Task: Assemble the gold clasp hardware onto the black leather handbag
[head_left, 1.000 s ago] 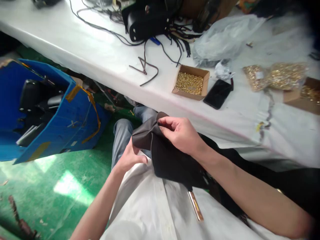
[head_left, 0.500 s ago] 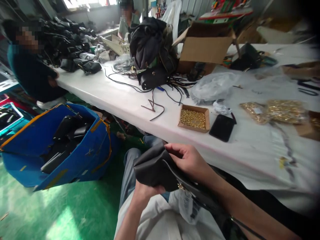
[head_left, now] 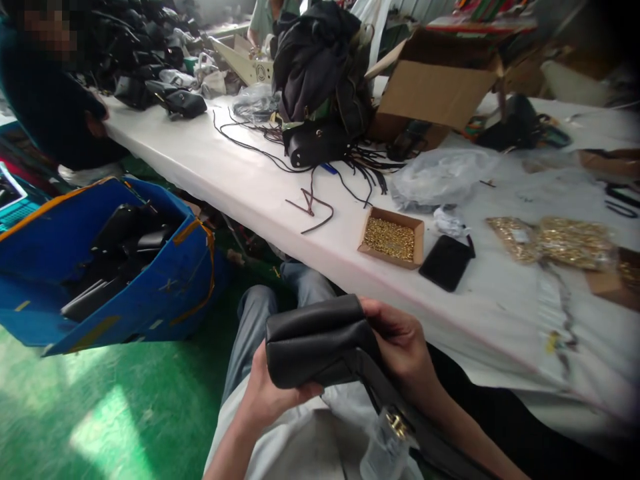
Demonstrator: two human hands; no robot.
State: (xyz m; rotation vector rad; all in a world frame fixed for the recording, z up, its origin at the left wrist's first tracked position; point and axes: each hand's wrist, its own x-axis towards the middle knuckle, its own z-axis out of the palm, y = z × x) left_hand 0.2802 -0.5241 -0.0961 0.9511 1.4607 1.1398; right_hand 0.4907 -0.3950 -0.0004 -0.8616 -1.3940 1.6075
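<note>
A black leather bag (head_left: 315, 337) is held over my lap, its long creased side turned up. My left hand (head_left: 280, 393) grips its left end from below, thumb along the lower edge. At the right end my right hand (head_left: 403, 340) is closed around the bag's corner. A black strap (head_left: 373, 380) runs from the bag down along my right forearm. On it sits a gold metal fitting (head_left: 397, 423), with clear plastic wrap (head_left: 383, 450) hanging beside it. The fingertips behind and under the bag are hidden.
On the white table (head_left: 240, 193) stand a small box of gold hardware (head_left: 390, 238), a black pouch (head_left: 447, 262), bags of gold pieces (head_left: 575, 240) and an open carton (head_left: 435, 93). A blue bin (head_left: 165, 287) with black bags is at left. A person (head_left: 45, 100) stands beyond it.
The bag has turned so that its long side faces up and its full length shows. My right hand has shifted right, and the strap with the gold fitting hangs lower.
</note>
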